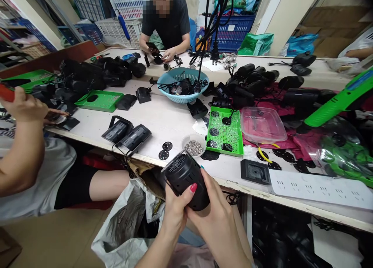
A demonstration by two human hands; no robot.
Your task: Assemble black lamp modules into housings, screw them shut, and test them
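Observation:
Both my hands hold a black plastic housing [188, 180] with a round honeycomb grille at its upper end, tilted just off the table's front edge. On its left side, my left hand [175, 207] is closed round it, the red-nailed thumb lying along the body. My right hand [217, 215] wraps the right side and lower end, its fingertips partly hidden behind. Beyond the housing stands a small clear bowl of metal screws [194, 148]. Two perforated black discs [165, 151] lie left of that bowl. Two similar black housings [134, 139] rest further left, one with a bracket.
A green tray [241, 143] with discs, a clear plastic tub [264, 124], a white power strip [320, 190] and a green tool [332, 104] occupy the right. Cables hang above a blue basket [183, 98]. Co-workers sit left and opposite. A white sack [116, 225] stands below.

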